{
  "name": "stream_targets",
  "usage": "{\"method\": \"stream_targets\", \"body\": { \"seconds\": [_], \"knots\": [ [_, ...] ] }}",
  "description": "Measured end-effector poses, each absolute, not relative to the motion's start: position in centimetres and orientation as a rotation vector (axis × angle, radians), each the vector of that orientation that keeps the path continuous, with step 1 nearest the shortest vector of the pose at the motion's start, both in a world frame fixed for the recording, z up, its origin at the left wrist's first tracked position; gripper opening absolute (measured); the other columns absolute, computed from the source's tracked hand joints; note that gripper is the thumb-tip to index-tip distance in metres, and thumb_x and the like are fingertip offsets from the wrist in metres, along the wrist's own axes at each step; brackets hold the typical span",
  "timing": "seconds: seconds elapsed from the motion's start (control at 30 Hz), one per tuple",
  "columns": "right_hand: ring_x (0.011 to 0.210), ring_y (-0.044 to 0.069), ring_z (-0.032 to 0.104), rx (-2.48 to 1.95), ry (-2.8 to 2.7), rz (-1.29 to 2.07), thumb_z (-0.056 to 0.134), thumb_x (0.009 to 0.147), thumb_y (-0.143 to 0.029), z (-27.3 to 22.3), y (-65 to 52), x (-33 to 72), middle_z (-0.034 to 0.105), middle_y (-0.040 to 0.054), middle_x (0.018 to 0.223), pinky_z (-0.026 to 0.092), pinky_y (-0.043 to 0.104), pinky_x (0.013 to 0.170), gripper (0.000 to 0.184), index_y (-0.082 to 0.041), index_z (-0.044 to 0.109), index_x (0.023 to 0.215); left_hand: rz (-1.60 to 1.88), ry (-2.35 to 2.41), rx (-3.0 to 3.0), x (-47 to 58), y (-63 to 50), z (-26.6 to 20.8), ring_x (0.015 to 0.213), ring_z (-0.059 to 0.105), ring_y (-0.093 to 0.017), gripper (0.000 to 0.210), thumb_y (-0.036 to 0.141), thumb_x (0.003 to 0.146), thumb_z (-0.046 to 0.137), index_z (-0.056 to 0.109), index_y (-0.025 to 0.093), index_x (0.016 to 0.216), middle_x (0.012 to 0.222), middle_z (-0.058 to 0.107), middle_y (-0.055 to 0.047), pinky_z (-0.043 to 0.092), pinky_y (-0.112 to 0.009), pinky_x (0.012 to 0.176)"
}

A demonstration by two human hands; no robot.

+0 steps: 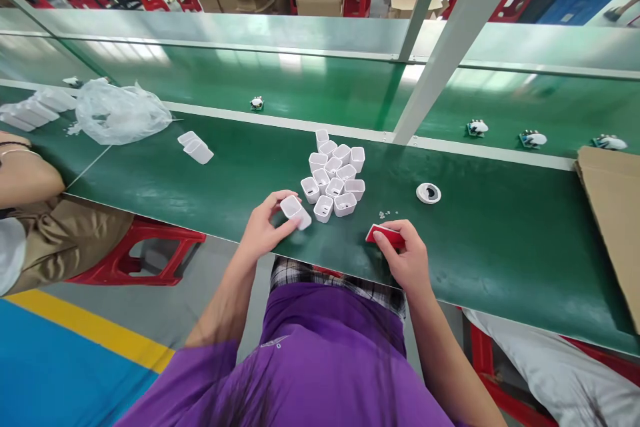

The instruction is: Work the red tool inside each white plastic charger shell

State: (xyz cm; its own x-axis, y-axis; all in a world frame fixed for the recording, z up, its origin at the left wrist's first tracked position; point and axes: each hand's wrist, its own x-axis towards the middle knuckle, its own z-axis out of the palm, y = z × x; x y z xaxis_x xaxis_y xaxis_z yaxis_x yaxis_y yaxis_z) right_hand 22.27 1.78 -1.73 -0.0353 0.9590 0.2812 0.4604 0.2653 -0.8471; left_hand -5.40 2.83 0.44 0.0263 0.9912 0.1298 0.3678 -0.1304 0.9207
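Observation:
My left hand (265,225) grips a small white plastic housing (299,212) between thumb and fingers, tilted just above the green work surface. In my right hand (409,259) is a flat red piece with a pale edge (390,235), pinched under the thumb; its exact kind does not show. A cluster of white open-topped plastic housings (324,208) stands between and beyond my hands, some with small slots visible inside. Tiny clear scraps (383,215) lie just past the red piece. Farther right rests a round white part with a dark centre (429,193).
Two white housings (196,148) lie to the left, near a clear plastic bag (123,113) and more white pieces (37,110). Small circuit parts (533,139) sit on the green belt (320,83) behind. A post (450,47) and cardboard (613,213) flank the right. Another person's arm (30,177) is at left.

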Motion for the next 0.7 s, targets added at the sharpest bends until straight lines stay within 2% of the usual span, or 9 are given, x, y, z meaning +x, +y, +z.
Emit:
{"method": "stream_targets", "body": {
  "seconds": [0.07, 0.17, 0.33, 0.4, 0.5, 0.6, 0.7],
  "knots": [
    [0.074, 0.017, 0.06, -1.314, -1.591, 0.819, 0.064, 0.085, -0.038, -1.7, 1.7, 22.2, 0.064, 0.004, 0.082, 0.047, 0.03, 0.068, 0.02, -0.019, 0.059, 0.084, 1.194, 1.128, 1.405, -4.0, 1.2, 0.4, 0.092, 0.064, -0.02, 0.04, 0.038, 0.081, 0.065, 0.055, 0.018, 0.114, 0.103, 0.065, -0.008, 0.053, -0.03, 0.077],
    [0.06, 0.013, 0.054, -1.282, -1.474, 1.044, 0.065, 0.083, -0.042, -1.4, 1.6, 22.0, 0.063, 0.0027, 0.077, 0.044, 0.028, 0.057, 0.026, -0.019, 0.054, 0.082, 1.127, 0.801, 1.129, -0.7, -0.6, -0.4, 0.088, 0.065, -0.021, 0.042, 0.041, 0.085, 0.059, 0.052, 0.02, 0.12, 0.1, 0.061, -0.008, 0.055, -0.03, 0.067],
    [0.045, 0.008, 0.045, -1.239, -1.304, 1.33, 0.065, 0.082, -0.047, -0.5, 1.0, 21.6, 0.055, -0.0035, 0.061, 0.039, 0.022, 0.044, 0.032, -0.018, 0.052, 0.086, 0.948, 0.73, 1.0, 3.6, -0.6, -2.1, 0.07, 0.059, -0.014, 0.049, 0.041, 0.085, 0.058, 0.04, 0.023, 0.126, 0.091, 0.054, -0.003, 0.053, -0.024, 0.054],
    [0.046, 0.008, 0.046, -1.211, -1.357, 1.299, 0.065, 0.083, -0.044, 0.0, 0.7, 21.3, 0.056, -0.0034, 0.063, 0.039, 0.022, 0.045, 0.029, -0.018, 0.054, 0.087, 0.858, 0.787, 1.099, 4.1, -0.1, -2.2, 0.064, 0.057, -0.011, 0.053, 0.035, 0.082, 0.062, 0.035, 0.023, 0.126, 0.088, 0.052, -0.001, 0.053, -0.024, 0.056],
    [0.059, 0.01, 0.055, -1.184, -1.472, 1.168, 0.067, 0.082, -0.039, 0.6, 0.7, 20.7, 0.064, 0.0, 0.076, 0.046, 0.023, 0.057, 0.023, -0.018, 0.059, 0.088, 0.782, 0.891, 1.244, 4.3, 0.5, -1.7, 0.069, 0.057, -0.011, 0.055, 0.025, 0.074, 0.066, 0.036, 0.021, 0.12, 0.091, 0.053, -0.001, 0.05, -0.024, 0.062],
    [0.07, 0.013, 0.06, -1.158, -1.57, 1.139, 0.069, 0.079, -0.037, 0.6, 1.0, 19.9, 0.068, 0.0012, 0.082, 0.048, 0.025, 0.067, 0.021, -0.018, 0.064, 0.085, 0.805, 1.017, 1.363, 4.5, 0.8, -1.3, 0.075, 0.055, -0.013, 0.044, 0.021, 0.068, 0.064, 0.043, 0.018, 0.107, 0.094, 0.056, -0.003, 0.046, -0.024, 0.063],
    [0.069, 0.013, 0.06, -1.196, -1.517, 1.167, 0.069, 0.079, -0.039, 0.0, 1.7, 19.7, 0.067, 0.0003, 0.076, 0.048, 0.025, 0.066, 0.021, -0.018, 0.066, 0.08, 0.841, 1.079, 1.349, 4.5, 0.8, -1.6, 0.068, 0.052, -0.012, 0.036, 0.022, 0.067, 0.062, 0.046, 0.018, 0.099, 0.084, 0.056, -0.001, 0.042, -0.024, 0.06]
  ]
}}
